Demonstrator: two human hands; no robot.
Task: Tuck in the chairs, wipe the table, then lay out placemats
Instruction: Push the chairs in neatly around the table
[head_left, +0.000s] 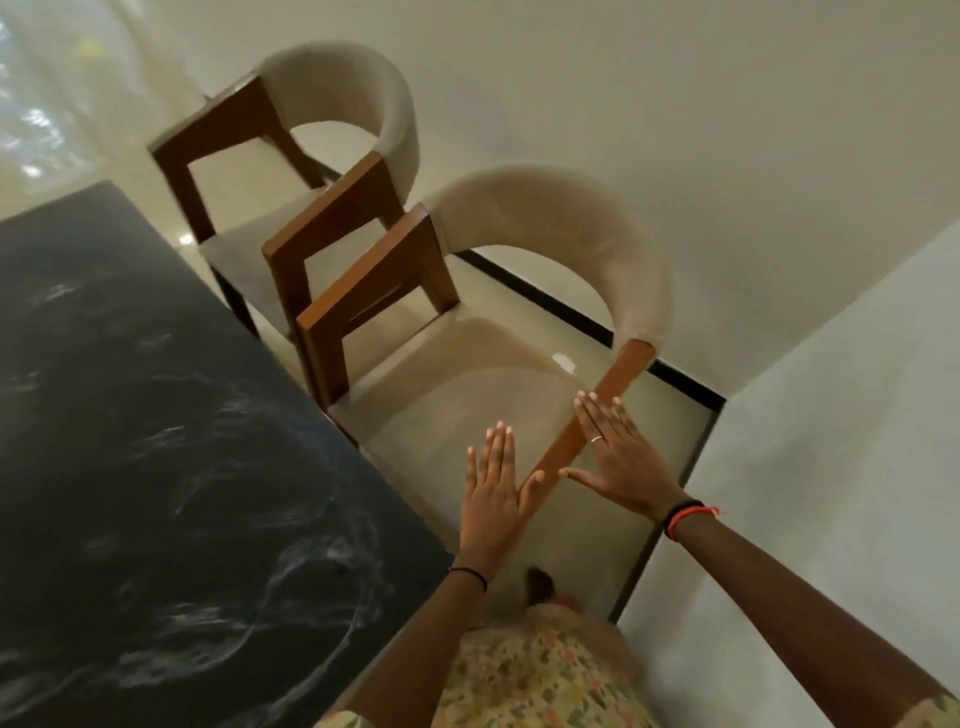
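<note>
The beige upholstered chair with brown wooden arms (467, 374) stands at frame centre, beside the dark marble table (156, 441), not tucked in. It looks heavy and rigid; the wooden arm offers firm hold. The left hand (493, 493) and right hand (613, 457) hover above, fingers spread, gripping nothing.

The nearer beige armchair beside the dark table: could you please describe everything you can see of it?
The nearer beige armchair has a curved upholstered backrest, a padded seat and squared brown wooden arm frames. It stands upright on the pale floor beside the dark marbled table, seat facing the table and not yet tucked under. A matching chair stands just beyond it. The left hand and right hand, both flat and open, are over its near wooden armrest; contact is unclear.
</note>
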